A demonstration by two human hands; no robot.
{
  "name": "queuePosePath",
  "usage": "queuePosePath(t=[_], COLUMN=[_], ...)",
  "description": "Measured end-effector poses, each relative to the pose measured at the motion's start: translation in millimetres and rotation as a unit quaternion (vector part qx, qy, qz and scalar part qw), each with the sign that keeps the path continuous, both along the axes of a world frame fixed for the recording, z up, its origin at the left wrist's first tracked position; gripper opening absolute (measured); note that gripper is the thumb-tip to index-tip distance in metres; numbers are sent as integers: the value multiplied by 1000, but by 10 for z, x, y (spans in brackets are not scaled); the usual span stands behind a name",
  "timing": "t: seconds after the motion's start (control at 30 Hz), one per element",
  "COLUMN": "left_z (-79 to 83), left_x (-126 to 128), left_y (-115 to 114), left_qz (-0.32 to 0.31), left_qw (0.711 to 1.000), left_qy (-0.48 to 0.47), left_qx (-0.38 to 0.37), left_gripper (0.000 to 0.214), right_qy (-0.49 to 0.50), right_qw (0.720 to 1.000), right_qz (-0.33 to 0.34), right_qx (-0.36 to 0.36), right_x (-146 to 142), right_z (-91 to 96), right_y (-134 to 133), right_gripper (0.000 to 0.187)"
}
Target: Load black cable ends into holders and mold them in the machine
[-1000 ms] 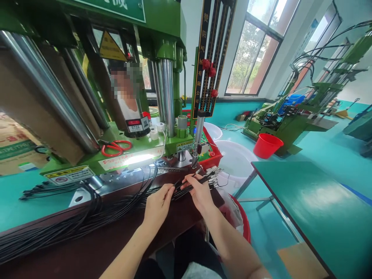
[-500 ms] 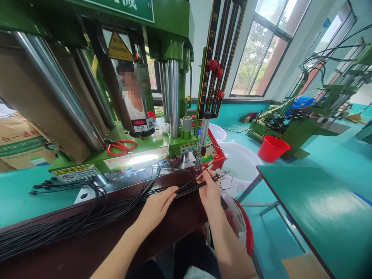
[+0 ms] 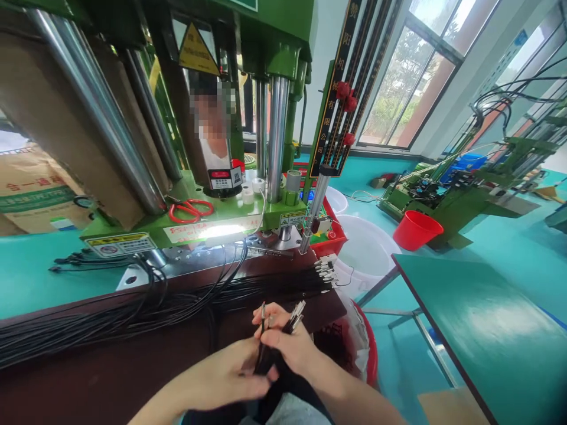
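Observation:
Low over the brown table's front edge, both hands are close together in front of my body. My right hand (image 3: 295, 345) is closed round a small bunch of black cables, whose silvery metal connectors (image 3: 297, 314) stick up past the fingers. My left hand (image 3: 224, 375) grips the same black cables (image 3: 264, 357) lower down, and one separate connector end (image 3: 263, 316) points up between the hands. Further back, a larger bundle of black cables (image 3: 186, 310) lies along the table, its metal connector ends (image 3: 326, 273) gathered at the right edge.
A green press machine (image 3: 248, 221) stands behind the table, with red-handled scissors (image 3: 191, 211) on its ledge. To the right are a white tub (image 3: 376, 262), a red bucket (image 3: 416, 230) and a green-topped table (image 3: 482, 319). A red-rimmed bin (image 3: 372, 348) sits below the brown table's corner.
Both hands have moved from the table's right end down towards my body, bringing a small bunch of cables along. The rest of the bundle stays on the table. The view has shifted slightly.

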State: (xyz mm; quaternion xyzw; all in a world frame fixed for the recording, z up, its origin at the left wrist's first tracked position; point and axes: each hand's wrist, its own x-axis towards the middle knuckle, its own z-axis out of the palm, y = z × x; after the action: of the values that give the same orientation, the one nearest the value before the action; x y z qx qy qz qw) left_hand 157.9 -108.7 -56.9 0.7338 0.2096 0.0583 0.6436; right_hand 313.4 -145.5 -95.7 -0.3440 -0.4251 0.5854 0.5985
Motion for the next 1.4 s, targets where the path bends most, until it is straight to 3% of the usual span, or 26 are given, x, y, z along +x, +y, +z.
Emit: queuePosePath(t=[0.07, 0.17, 0.23, 0.3, 0.43, 0.53, 0.63, 0.8, 0.93, 1.07, 1.2, 1.3, 1.4], left_z=[-85, -167, -184, -182, -162, -147, -143, -184, -273, -313, -254, -220, -255], left_x=[198, 451, 546, 603, 710, 791, 816, 765, 762, 743, 713, 721, 766], left_y=[-74, -110, -89, -57, -28, -44, -63, -51, 13, 49, -1, -40, -50], left_qz=[86, 162, 167, 170, 200, 232, 239, 270, 288, 243, 268, 271, 264], left_qw=[987, 958, 953, 956, 956, 945, 938, 927, 911, 892, 885, 898, 911], left_qy=[-52, -41, -31, -29, -60, -100, -114, -120, -134, -143, -172, -151, -122], left_qx=[-129, -232, -250, -237, -206, -206, -222, -232, -264, -353, -340, -311, -293], left_gripper=[34, 36, 36, 36, 31, 29, 30, 29, 29, 26, 27, 28, 31], right_qy=[0, 23, 7, -98, -332, -370, -351, -288, -200, -184, -214, -239, -300], right_qw=[1000, 999, 999, 992, 924, 902, 907, 941, 965, 972, 970, 957, 920], right_qz=[4, 26, 36, 68, 166, 210, 227, 179, 169, 144, 107, 160, 252], right_qx=[-27, -38, -6, 39, 89, 78, 48, -17, -15, -3, -46, -30, 17], right_x=[18, 224, 412, 572, 695, 669, 639, 617, 612, 578, 516, 516, 549], right_z=[-21, 140, 339, 538, 745, 723, 632, 473, 452, 463, 398, 379, 427], right_y=[-19, 84, 204, 318, 434, 443, 451, 476, 460, 480, 548, 574, 570], right_gripper=[9, 27, 39, 39, 42, 46, 49, 47, 45, 44, 39, 42, 46])
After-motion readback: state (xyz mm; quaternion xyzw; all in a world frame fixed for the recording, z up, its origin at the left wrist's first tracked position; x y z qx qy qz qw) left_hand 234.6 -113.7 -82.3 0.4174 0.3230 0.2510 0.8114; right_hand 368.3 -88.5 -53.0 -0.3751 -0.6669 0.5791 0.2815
